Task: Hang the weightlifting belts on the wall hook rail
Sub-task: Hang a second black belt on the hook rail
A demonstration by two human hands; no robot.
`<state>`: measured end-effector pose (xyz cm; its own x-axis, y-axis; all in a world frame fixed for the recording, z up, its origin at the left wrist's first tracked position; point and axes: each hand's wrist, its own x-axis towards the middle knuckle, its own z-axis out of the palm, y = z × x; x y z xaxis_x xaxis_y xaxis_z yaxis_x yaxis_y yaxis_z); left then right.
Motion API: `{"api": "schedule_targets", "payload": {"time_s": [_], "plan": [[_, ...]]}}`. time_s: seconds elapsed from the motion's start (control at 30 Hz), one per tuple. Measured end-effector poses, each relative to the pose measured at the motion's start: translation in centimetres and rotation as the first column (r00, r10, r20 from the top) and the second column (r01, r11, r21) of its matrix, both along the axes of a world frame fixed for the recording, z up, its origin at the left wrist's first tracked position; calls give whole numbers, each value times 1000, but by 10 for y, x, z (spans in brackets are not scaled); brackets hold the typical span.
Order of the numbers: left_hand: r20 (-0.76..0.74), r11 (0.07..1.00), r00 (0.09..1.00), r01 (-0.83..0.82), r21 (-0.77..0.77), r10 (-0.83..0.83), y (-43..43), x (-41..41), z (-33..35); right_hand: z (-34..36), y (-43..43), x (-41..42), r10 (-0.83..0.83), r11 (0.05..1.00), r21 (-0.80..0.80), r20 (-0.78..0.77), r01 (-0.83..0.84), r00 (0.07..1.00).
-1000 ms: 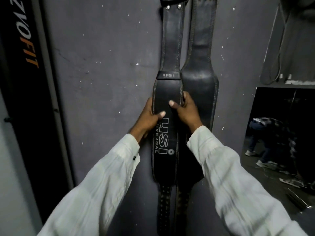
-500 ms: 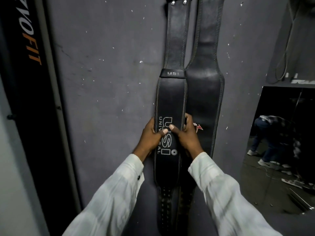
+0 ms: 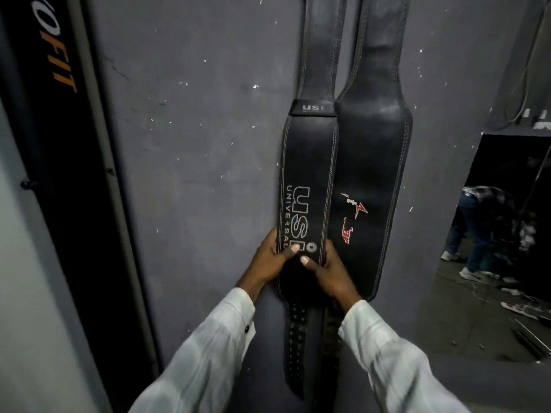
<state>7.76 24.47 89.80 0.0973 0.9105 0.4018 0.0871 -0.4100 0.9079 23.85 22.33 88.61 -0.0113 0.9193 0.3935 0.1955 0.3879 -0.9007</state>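
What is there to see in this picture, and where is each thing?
USI belt: 1, black with white lettering, hanging on the wall, centre
second belt: 1, black with a red logo, hanging right of the USI belt, its left edge behind it
wall: 1, grey with white flecks, behind the belts
panel: 1, black with orange letters, far left
cable: 1, dark, upper right on the wall
mirror: 1, dark, seemingly a mirror, lower right
person: 1, blue trousers, bent over, seen in the mirror
sleeves: 2, white, bottom
left hand: 1, grips the USI belt's left edge
right hand: 1, grips the USI belt's right edge
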Motion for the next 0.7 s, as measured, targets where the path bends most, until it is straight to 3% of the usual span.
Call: {"api": "schedule_targets", "payload": {"time_s": [0.3, 0.4, 0.47, 0.57, 0.7], "plan": [[-5, 998, 998, -69, 9, 69, -7, 5, -19, -21, -5, 4, -123, 991, -54, -26, 121, 992], [-83, 994, 995, -57, -97, 49, -20, -2, -64, -51, -24, -1, -213, 969, -158, -150, 189, 965], [-162, 974, 975, -178, -143, 154, -38, -11, -106, -74, -37, -7, -312, 937, -245, -263, 250, 913], [-221, 924, 968, -190, -333, 119, -69, -28, -173, -113, -57, -17, -405, 889, -364, -350, 276, 844], [-39, 689, 997, -78, -721, 72, -116, -41, -258, -205, -89, -29, -436, 802, -551, -278, 230, 856]]}}
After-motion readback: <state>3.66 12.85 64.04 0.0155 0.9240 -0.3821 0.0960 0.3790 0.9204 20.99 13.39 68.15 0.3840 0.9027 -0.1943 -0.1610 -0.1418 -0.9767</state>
